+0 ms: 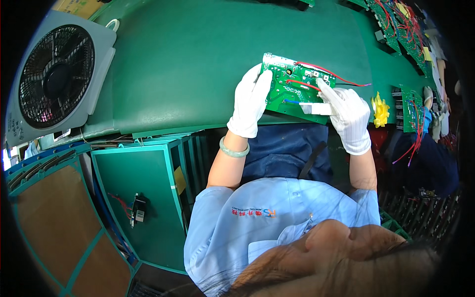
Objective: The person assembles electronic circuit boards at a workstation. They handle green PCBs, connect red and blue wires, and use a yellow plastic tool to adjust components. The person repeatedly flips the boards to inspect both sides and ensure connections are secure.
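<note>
A green circuit board (277, 96) is held up tilted over the near edge of the bench, its soldered face with red and blue wires showing. My left hand (247, 101), in a white glove, is closed on the board's left edge, thumb across its face. At the right side, my gloved right hand (349, 116) closes on the board, with its fingers over the face near the wires. One red wire (341, 79) runs out past the board's upper right edge. The board's underside and the fingers behind it are hidden.
A box fan (57, 76) stands at the far left of the green bench (173, 59). Crumpled yellow material (380, 110) and another wired board (411, 106) lie at the right, near a co-worker's arm. More boards (403, 34) line the back right. A green cabinet (143, 188) stands below left.
</note>
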Motion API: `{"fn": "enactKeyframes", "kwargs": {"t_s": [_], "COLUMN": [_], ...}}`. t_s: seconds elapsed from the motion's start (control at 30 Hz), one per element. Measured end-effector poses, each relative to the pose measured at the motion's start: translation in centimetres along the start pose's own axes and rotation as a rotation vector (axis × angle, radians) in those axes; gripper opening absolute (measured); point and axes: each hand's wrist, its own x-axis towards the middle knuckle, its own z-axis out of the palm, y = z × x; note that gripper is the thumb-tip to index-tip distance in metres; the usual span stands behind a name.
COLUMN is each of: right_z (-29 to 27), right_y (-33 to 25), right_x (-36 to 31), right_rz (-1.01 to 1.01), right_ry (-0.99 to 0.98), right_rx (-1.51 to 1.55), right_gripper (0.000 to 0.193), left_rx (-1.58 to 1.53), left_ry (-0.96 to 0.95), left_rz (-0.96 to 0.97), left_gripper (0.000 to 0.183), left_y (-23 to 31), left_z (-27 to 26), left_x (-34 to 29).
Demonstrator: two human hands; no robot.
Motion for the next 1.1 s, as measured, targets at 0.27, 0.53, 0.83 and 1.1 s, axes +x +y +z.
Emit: {"fn": "enactKeyframes", "kwargs": {"t_s": [0.27,0.53,0.83,1.1], "right_z": [-0.1,1.1,3.7,1.3], "right_y": [0.3,0.5,0.6,0.7], "right_x": [-2.1,-5.1,-7.0,-5.4], "right_rz": [0.010,0.075,0.126,0.253], "right_ry": [0.023,0.157,0.347,0.476], "right_rx": [0.030,0.216,0.321,0.200], "right_gripper": [0.046,0.038,0.035,0.040], "left_rx": [0.126,0.259,0.311,0.374], "left_ry": [0.060,-0.002,0.012,0.037], "left_rz": [0.009,0.237,0.196,0.260], "left_gripper": [0.029,0.030,0.033,0.029], "left_y": [0.6,-0.2,-0.7,-0.9], "left_z": [0.4,-0.3,-0.6,-0.5], "left_x": [-1.2,-2.5,-2.7,-2.9]}}
